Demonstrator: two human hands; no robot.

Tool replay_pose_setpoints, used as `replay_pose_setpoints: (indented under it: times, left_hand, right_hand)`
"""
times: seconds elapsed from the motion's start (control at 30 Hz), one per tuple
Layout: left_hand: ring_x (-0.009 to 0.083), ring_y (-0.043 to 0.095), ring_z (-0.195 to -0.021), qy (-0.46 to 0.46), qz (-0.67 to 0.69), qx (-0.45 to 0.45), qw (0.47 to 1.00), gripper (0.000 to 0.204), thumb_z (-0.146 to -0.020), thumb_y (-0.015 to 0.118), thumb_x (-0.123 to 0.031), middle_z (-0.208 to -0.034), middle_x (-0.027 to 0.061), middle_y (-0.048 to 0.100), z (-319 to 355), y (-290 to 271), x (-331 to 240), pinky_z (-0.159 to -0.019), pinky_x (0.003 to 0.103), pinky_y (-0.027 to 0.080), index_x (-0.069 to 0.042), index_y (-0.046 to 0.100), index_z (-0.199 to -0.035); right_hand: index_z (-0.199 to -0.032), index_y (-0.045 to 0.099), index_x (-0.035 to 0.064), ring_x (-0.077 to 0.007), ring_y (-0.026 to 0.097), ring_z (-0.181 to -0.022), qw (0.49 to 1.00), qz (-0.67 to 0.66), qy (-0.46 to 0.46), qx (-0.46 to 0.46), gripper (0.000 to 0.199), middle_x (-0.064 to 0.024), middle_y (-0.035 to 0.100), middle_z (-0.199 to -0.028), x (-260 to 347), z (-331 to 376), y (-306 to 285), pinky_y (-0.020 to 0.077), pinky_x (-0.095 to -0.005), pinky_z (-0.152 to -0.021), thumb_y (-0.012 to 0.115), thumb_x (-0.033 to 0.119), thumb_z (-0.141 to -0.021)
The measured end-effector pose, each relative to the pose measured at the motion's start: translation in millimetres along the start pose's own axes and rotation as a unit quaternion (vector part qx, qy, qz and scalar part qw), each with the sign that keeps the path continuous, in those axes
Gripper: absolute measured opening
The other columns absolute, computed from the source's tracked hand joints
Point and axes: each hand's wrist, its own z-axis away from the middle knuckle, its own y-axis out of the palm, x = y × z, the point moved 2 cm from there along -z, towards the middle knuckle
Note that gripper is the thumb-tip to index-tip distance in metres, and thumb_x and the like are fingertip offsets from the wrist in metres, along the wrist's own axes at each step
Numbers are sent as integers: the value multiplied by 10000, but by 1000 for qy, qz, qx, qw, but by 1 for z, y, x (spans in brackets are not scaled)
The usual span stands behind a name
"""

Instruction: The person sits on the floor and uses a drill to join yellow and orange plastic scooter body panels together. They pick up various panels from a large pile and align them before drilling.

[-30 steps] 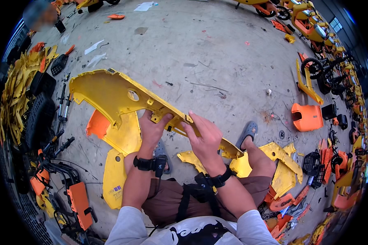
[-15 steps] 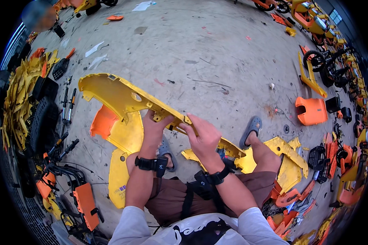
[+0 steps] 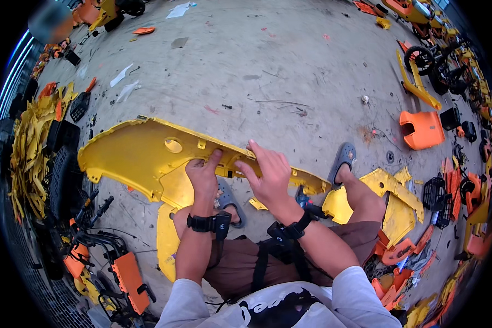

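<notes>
A long, curved yellow plastic panel (image 3: 134, 147) with a round hole is held above the floor in front of me, its inner side with clips and tabs facing up. My left hand (image 3: 203, 177) is closed on its near edge, thumb on the inner face. By the panel's right part is my right hand (image 3: 272, 177), its thumb and index finger spread apart on either side of the edge; whether the fingertips touch it is unclear. Below the right hand, a teal and black tool (image 3: 303, 198) lies partly hidden. Another yellow panel (image 3: 168, 240) lies by my left leg.
More yellow panels (image 3: 402, 216) lie beside my right leg. An orange cover (image 3: 422, 130) sits farther right. Yellow scraps (image 3: 31, 147) are heaped at the left, near a stripped frame with an orange plate (image 3: 130, 281). Scooters (image 3: 437, 63) line the right side.
The yellow panel has swung lower and to the left, turning its inner face more upward. My right hand's fingers have loosened from its end and spread.
</notes>
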Motion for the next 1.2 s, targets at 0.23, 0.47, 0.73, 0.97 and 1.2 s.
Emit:
replay_pose_setpoints:
  times: [0.23, 0.47, 0.73, 0.97, 1.2]
  left_hand:
    - [147, 612, -892, -1, -74, 10, 997, 262, -816, 731, -17, -1017, 89, 653, 6, 0, -3, -803, 268, 480, 57, 619, -1041]
    - [145, 621, -904, -37, -103, 105, 988, 412, -753, 779, -28, -1003, 90, 642, 7, 15, -4, -754, 258, 515, 36, 541, -1083]
    - [151, 631, -904, -4, -208, 68, 976, 524, -696, 834, -63, -1015, 106, 650, -2, 19, 3, -759, 263, 522, 36, 520, -1105]
    - [159, 631, -878, -7, -194, 82, 978, 509, -703, 823, -56, -1003, 105, 659, -6, 13, 3, -759, 274, 515, 48, 545, -1117]
    - [173, 605, -949, 67, -280, 18, 958, 499, -751, 787, -55, -1086, 104, 616, -27, -31, -9, -838, 288, 482, 38, 521, -1163]
  right_hand:
    - [-999, 660, 45, -285, 650, -746, 998, -51, 17, -34, 297, -111, 683, -861, -17, 6, 12, 484, -354, -630, 767, 117, -732]
    - [-941, 662, 50, -280, 657, -700, 997, -55, 24, -49, 238, -114, 678, -813, -37, 6, 18, 496, -342, -579, 763, 106, -732]
    - [-935, 669, 51, -276, 667, -708, 997, -44, 46, -49, 246, -113, 684, -816, -36, 9, 25, 516, -332, -589, 775, 119, -723]
    - [-1002, 669, 47, -286, 665, -764, 995, -30, 80, -44, 315, -120, 685, -850, -33, 8, 22, 516, -359, -659, 772, 177, -735]
    - [-1180, 585, 2, -277, 586, -1065, 982, -57, 178, -15, 436, -151, 626, -1119, -72, 24, -20, 448, -380, -936, 696, 253, -840]
